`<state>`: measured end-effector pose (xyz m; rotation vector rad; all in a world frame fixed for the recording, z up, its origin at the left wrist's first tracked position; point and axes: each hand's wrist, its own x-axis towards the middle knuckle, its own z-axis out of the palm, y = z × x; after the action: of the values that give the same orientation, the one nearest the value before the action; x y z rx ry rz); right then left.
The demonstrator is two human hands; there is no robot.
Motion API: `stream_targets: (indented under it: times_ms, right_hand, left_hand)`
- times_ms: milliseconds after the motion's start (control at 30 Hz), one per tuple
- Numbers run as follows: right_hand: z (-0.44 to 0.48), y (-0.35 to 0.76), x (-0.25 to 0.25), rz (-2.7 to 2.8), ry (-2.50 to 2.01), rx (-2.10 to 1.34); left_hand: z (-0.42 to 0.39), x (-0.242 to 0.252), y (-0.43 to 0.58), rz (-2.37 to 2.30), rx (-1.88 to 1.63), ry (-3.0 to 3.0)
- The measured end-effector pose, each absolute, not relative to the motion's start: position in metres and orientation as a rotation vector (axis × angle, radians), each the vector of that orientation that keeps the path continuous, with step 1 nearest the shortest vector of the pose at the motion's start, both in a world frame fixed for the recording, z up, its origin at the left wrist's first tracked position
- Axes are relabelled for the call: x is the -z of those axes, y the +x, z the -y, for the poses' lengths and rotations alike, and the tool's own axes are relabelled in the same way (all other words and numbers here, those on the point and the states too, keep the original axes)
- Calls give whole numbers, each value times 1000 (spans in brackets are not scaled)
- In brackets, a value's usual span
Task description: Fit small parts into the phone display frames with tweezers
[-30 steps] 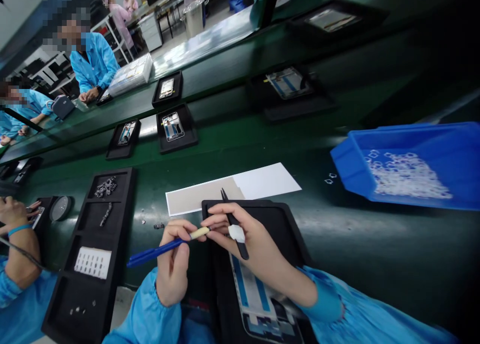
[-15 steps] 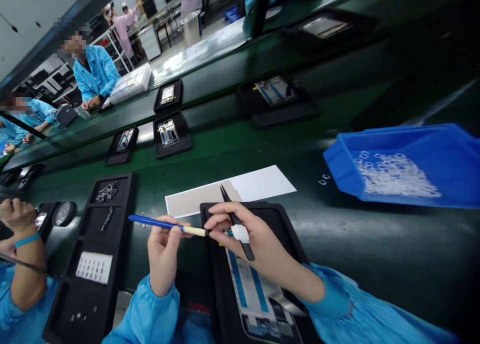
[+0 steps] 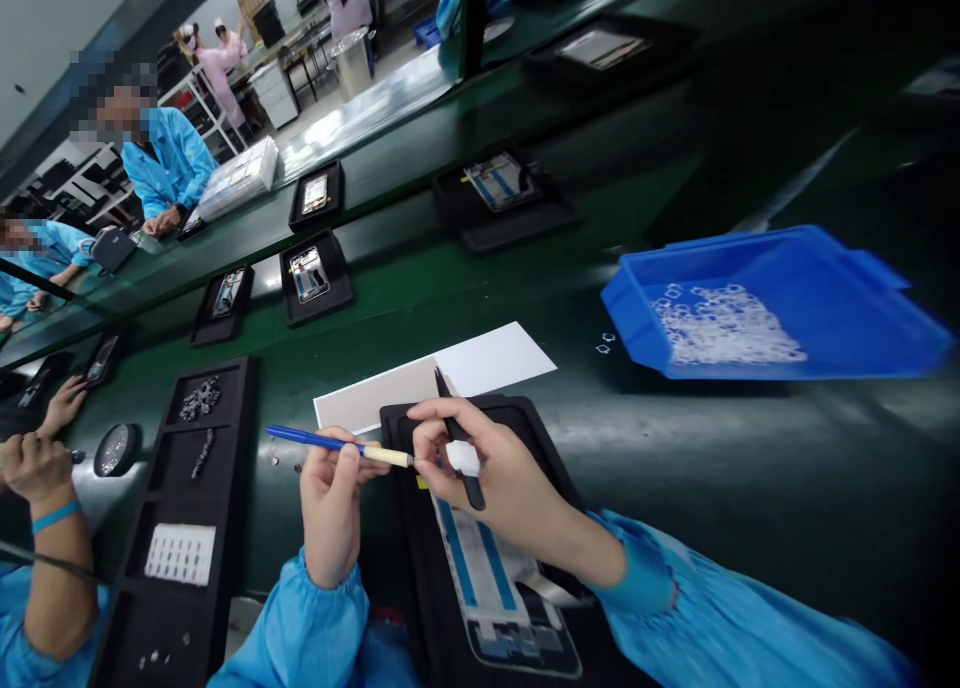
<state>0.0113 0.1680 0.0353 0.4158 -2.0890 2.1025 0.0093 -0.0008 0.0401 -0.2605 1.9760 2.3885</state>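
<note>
My left hand is closed on a slim pen-like tool with a blue barrel and a cream front end, held nearly level and pointing right. My right hand grips black tweezers wrapped in white, their points upward. Its thumb and fingertips are at the tool's dark tip; whether they pinch a small part there I cannot tell. Beneath this hand a black tray holds a device frame with blue strips, partly hidden by the hand and sleeve.
A white-and-grey card lies behind the tray. To the right sits a blue bin of small white pieces. At left are a compartmented black tray, a round dish and a co-worker's hand. More trays with device frames stand farther back.
The view has turned slightly right, so most things appear farther left. My right hand has tilted a little, its fingers still at the tool's tip. A co-worker's hand now touches a device at far left.
</note>
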Motion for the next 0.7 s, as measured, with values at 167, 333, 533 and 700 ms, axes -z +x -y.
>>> stream_targets:
  times_ms: [167, 333, 533, 700]
  right_hand:
    - [-184, 20, -30, 2103, 325, -2057]
    - [-276, 13, -35, 2137, -283, -1237]
    - [-373, 0, -29, 2517, -826, -457]
    - [-354, 2, -14, 2349, -598, -525]
  left_hand:
    - [-11, -33, 4, -2106, -2406, -274]
    - [-19, -32, -7, -2169, -2331, -250]
    - [-23, -36, -20, -1829, -2303, -470]
    - [-24, -39, -25, -1778, -2214, -552]
